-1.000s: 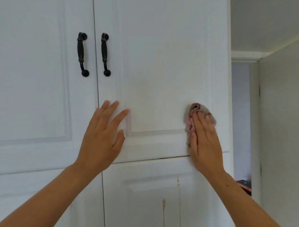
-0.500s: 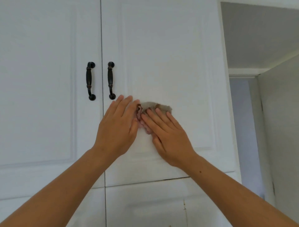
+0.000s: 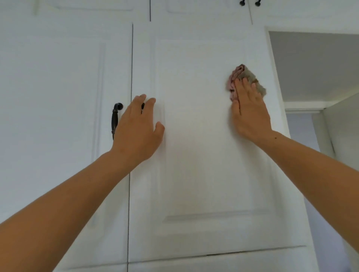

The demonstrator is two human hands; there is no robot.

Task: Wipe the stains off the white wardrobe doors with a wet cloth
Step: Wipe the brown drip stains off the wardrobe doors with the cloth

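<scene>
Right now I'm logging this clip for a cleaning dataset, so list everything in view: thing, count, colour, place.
wardrobe doors: two tall ones, white, panelled, filling the centre and left; parts of more doors above and below.
door handle: one fully visible, black, on the left door near the seam; a second mostly hidden behind the left hand.
knobs: two, black, at the top edge.
cloth: one, pink and grey, bunched, pressed to the right door's upper right.
doorway: one, right side, grey ceiling beyond.
left hand: open, flat on the right door beside the seam.
right hand: flat over the cloth.
</scene>
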